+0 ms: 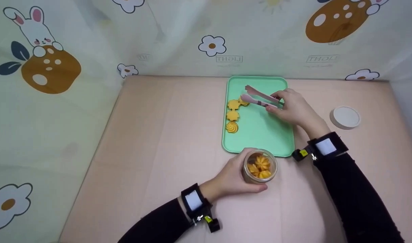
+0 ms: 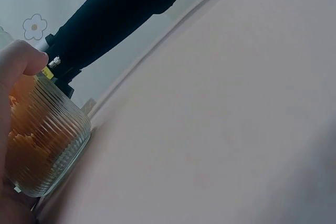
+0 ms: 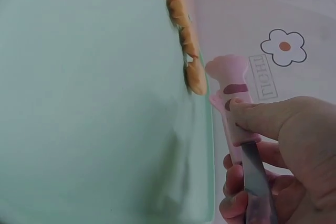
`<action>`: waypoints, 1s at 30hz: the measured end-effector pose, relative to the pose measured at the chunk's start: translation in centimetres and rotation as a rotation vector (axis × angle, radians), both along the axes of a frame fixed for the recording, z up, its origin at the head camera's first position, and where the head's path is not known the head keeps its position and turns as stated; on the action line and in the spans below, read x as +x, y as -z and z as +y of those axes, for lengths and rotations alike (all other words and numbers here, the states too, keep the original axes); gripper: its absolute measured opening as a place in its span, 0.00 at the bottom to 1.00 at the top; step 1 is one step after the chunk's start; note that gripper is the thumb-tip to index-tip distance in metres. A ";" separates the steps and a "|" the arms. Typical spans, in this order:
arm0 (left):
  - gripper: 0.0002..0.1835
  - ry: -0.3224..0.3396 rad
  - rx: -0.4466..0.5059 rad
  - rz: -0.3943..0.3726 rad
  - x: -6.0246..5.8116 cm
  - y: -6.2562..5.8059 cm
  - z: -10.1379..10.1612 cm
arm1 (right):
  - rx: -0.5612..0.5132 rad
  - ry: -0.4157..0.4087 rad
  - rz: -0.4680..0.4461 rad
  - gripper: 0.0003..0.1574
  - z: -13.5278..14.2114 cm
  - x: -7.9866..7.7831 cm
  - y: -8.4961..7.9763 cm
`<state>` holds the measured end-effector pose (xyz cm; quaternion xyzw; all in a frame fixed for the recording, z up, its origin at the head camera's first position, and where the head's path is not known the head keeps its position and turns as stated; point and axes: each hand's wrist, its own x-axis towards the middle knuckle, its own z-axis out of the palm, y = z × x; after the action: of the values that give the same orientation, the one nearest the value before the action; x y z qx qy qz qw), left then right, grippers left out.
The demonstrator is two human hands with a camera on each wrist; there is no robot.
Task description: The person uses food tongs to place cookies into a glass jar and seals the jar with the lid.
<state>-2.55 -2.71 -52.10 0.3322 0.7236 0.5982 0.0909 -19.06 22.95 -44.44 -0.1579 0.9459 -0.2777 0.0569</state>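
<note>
My left hand (image 1: 231, 177) grips a ribbed glass jar (image 2: 63, 135) in front of the tray, fingers and thumb curled round its side. Several yellow swirled cookies (image 1: 262, 162) lie inside the jar, seen through its open mouth. Over the right part of a green tray (image 1: 263, 135), my right hand (image 1: 295, 106) pinches pink tongs (image 3: 233, 80) with paw-shaped tips and metal arms. The tips stand apart with nothing between them, near the cookie at the row's far end. Several cookies (image 1: 232, 115) line the tray's left edge.
A round white lid (image 1: 346, 117) lies on the table (image 1: 179, 125) to the right of the tray. Behind the table's far edge hangs a printed curtain (image 1: 179, 40) with flowers and rabbits. It also runs down the left side.
</note>
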 end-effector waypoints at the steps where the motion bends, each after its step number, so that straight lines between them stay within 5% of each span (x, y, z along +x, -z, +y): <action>1: 0.49 0.003 0.003 -0.002 0.0 0.0 0.0 | -0.003 0.000 -0.006 0.33 0.0 0.0 0.0; 19: 0.50 -0.010 0.019 0.021 -0.1 0.4 0.2 | 0.002 -0.005 -0.054 0.34 -0.4 -0.1 0.4; 30: 0.49 0.003 0.025 0.028 -0.1 0.2 0.0 | 0.004 -0.025 -0.044 0.24 -0.4 0.4 0.1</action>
<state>-2.65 -2.69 -52.32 0.3429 0.7168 0.6022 0.0774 -18.71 22.57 -44.59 -0.1637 0.9429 -0.2785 0.0813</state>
